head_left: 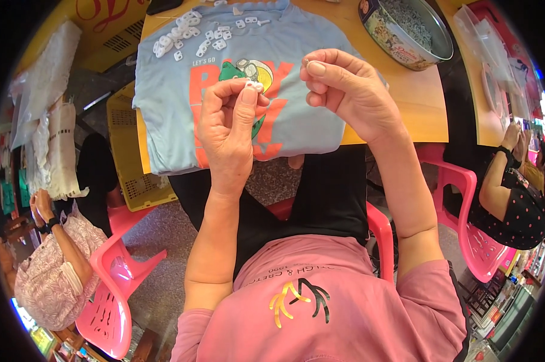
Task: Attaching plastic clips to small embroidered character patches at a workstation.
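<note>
My left hand (227,130) is raised over a light blue printed t-shirt (163,90) that lies spread on the wooden table (414,102). Its thumb and forefinger pinch a small white plastic piece (254,85). My right hand (345,87) is close beside it, fingers curled, pinching something tiny and metallic at its fingertips; what it is cannot be made out. A heap of several small white plastic pieces (185,33) sits on the far part of the shirt.
A round metal tin (405,30) holding small grey parts stands at the table's far right. A yellow plastic crate (130,151) sits left of the table. Pink plastic chairs (112,283) stand around, with a seated person at the left (49,265) and another at the right (514,193).
</note>
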Demonstrator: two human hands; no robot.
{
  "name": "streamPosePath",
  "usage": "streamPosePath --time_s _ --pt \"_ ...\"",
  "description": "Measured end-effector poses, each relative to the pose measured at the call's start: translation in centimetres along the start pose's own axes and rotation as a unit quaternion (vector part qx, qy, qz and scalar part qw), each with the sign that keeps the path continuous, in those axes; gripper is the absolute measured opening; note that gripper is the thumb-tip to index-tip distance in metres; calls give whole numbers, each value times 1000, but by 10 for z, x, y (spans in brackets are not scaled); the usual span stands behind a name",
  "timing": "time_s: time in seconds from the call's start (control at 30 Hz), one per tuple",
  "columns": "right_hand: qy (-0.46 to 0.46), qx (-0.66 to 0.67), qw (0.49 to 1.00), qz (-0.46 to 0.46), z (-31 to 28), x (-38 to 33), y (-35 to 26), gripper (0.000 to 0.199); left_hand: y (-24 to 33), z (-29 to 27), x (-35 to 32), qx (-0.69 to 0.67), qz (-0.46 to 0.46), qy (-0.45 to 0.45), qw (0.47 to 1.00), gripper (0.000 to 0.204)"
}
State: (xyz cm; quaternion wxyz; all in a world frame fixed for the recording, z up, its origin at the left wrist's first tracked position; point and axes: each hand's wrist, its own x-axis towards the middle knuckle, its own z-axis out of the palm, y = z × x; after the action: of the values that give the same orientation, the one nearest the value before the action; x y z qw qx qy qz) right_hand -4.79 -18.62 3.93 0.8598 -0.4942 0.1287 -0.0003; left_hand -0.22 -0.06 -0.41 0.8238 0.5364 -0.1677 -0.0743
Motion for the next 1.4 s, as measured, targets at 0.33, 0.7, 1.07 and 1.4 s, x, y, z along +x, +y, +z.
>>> streamPosePath --time_s 0.33,0.7,1.07,1.4 --pt "-32 82 995 46 5 -2 0 15 0 0 -1 16 13 -5 1000 10" --pt "-43 -266 959 -90 22 1 -4 24 1 -2 0 25 -4 -20 999 10" --pt "-38 -279 956 -86 25 10 17 27 8 3 -2 42 -9 -28 999 10" --pt "-34 -268 959 -86 33 6 21 30 8 1 -2 61 -16 -39 997 11"
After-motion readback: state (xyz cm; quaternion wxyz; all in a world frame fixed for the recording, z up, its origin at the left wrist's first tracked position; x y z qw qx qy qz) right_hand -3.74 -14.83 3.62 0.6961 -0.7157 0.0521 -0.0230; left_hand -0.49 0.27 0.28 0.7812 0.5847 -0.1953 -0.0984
